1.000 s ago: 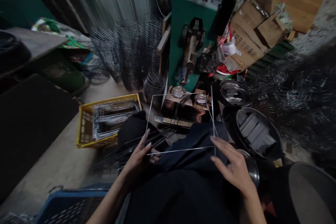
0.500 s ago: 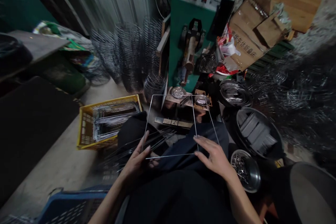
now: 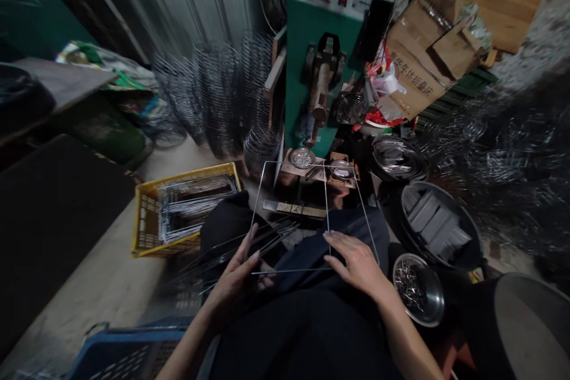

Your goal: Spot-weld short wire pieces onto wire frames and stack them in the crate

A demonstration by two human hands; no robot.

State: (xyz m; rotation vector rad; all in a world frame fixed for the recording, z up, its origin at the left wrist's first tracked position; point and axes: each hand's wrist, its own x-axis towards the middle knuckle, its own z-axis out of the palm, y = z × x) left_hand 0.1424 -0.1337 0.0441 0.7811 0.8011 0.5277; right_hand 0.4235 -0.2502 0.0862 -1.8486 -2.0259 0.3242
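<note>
A thin rectangular wire frame [image 3: 326, 202] with a crossbar is held above my lap, its far edge in front of the green machine [image 3: 307, 71]. My left hand [image 3: 243, 264] grips its left side near the lower corner. The thumb and fingers of my right hand [image 3: 354, 258] close on the crossbar near the frame's near edge. Loose wire rods [image 3: 271, 237] lie across my left thigh. Beyond the frame's far edge, a small dish of metal bits [image 3: 302, 158] sits on the machine's ledge.
To the left stands a yellow crate [image 3: 145, 219] of wire frames, with a blue crate [image 3: 111, 350] nearer. On the right are a black tub [image 3: 472, 255] of flat metal pieces and a steel bowl [image 3: 436, 303] of small parts. Wire stacks [image 3: 218, 95] stand behind.
The wire frame has shifted slightly right at its corners and tilted a little. My left hand has moved slightly right, my right hand slightly left.
</note>
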